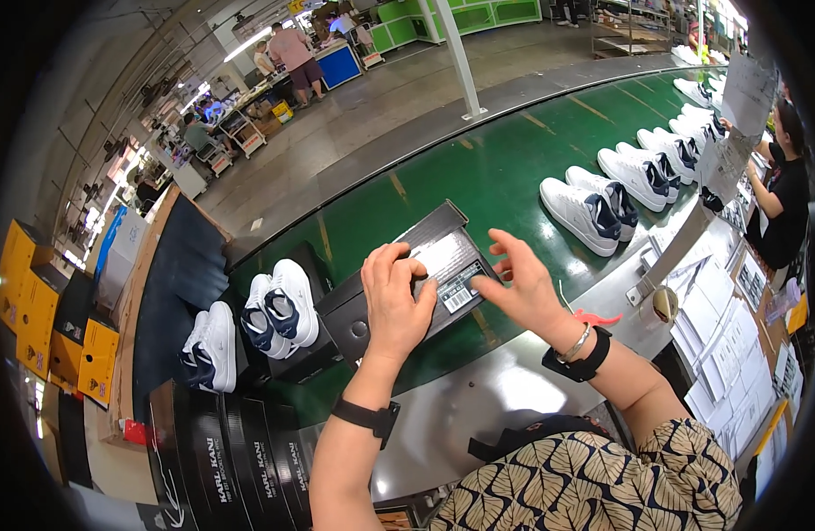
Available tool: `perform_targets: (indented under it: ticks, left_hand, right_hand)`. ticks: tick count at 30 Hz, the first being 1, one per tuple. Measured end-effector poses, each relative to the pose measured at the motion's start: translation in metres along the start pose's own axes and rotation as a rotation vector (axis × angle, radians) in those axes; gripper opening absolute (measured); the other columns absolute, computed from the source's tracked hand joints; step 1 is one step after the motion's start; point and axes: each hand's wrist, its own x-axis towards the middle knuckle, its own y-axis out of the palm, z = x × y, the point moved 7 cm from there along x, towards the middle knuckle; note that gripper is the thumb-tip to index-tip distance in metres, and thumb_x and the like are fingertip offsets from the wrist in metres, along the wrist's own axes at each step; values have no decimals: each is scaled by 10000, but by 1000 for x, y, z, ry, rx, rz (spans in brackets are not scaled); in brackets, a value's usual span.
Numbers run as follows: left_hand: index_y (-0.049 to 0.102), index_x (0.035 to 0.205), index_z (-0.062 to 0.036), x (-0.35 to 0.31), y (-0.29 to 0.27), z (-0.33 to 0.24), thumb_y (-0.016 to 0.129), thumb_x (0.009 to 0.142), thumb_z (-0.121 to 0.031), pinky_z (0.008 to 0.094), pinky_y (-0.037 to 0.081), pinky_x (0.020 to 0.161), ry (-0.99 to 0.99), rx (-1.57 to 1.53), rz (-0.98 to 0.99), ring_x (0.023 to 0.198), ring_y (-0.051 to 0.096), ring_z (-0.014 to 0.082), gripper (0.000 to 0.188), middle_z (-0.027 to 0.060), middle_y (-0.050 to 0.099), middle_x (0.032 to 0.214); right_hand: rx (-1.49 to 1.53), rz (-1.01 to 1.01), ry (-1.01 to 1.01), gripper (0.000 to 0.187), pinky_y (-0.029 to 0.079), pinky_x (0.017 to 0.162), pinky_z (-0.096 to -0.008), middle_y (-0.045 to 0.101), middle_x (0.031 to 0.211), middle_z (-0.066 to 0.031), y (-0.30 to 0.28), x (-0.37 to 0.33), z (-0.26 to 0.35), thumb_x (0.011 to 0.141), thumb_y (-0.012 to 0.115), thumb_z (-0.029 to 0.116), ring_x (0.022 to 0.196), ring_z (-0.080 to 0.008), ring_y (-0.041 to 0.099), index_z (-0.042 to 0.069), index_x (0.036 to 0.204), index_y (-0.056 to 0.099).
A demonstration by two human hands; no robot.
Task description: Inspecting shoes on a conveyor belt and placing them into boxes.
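A black shoe box (344,320) lies at a slant on the green conveyor belt, under both hands. On its glossy side is a pale label (461,288) with a barcode. My left hand (395,299) rests over the box with fingers bent and thumb apart from them, its thumb tip beside the label. My right hand (524,285) is spread, its thumb at the label's right edge and its fingers raised off the box. Neither hand grasps anything that I can see. Left of the box, a pair of white sneakers (288,305) with navy linings sits on a dark box.
More white sneakers (211,347) stand farther left, above stacked black shoe boxes (230,451). Pairs of sneakers (589,212) line the green belt (514,159) at right. A metal ledge (522,389) runs nearest me. Papers (722,332) and another person (784,190) are at right.
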Motion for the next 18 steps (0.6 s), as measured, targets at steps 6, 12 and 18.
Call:
perform_targets:
  ticks: [6, 12, 18]
  left_hand:
    - [522, 1070, -85, -8, -4, -4, 693, 662, -223, 519, 198, 1002, -68, 263, 30, 1204, 335, 350, 463, 137, 436, 1226]
    - [417, 1245, -107, -11, 7, -9, 716, 599, -509, 630, 92, 982, -140, 362, 200, 1267, 244, 371, 818, 147, 344, 1339]
    - [457, 1222, -108, -9, -1, 2, 632, 739, -450, 561, 172, 981, -161, 378, 125, 1216, 343, 306, 617, 144, 393, 1300]
  right_hand:
    - [-257, -114, -201, 637, 461, 756, -368, 537, 981, -144, 20, 0, 23, 692, 712, 241, 894, -287, 546, 40, 1221, 420]
    - [-18, -207, -109, 292, 478, 636, -309, 602, 765, -107, 10, 0, -13, 848, 555, 123, 643, -243, 591, -14, 1103, 514]
    - [90, -34, -42, 316, 486, 676, -301, 602, 827, -114, 12, -16, -21, 836, 582, 159, 701, -213, 592, -2, 1100, 517]
